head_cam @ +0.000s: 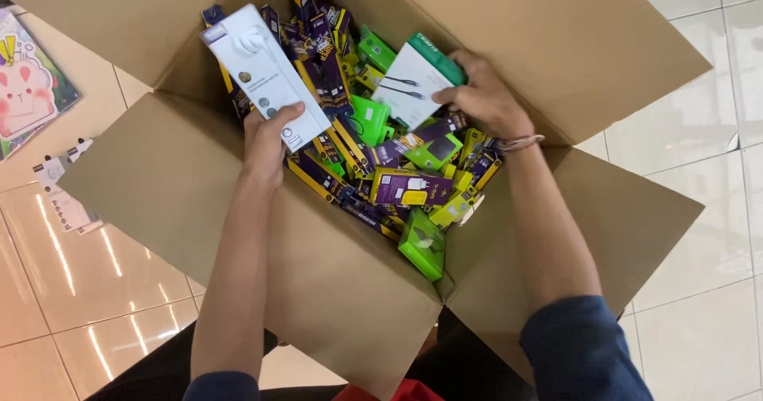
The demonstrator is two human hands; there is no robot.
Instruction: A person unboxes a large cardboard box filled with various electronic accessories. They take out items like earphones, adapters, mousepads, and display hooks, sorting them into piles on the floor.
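A big open cardboard box (159, 186) sits on the floor, filled with several small purple, yellow and green retail packages (413, 188). My left hand (269, 140) holds a long white flat package (258, 71) by its lower end, lifted over the box's left side. My right hand (481, 95) grips a white package with a green edge (413, 83), showing a cable picture, above the heap at the box's right side. A thread bracelet circles my right wrist.
The box's flaps (628, 210) spread wide on all sides. Glossy beige floor tiles (87, 282) lie to the left, white tiles (707, 147) to the right. A colourful cartoon-print sheet (28, 91) and small white hang-tag items (60, 186) lie on the floor at left.
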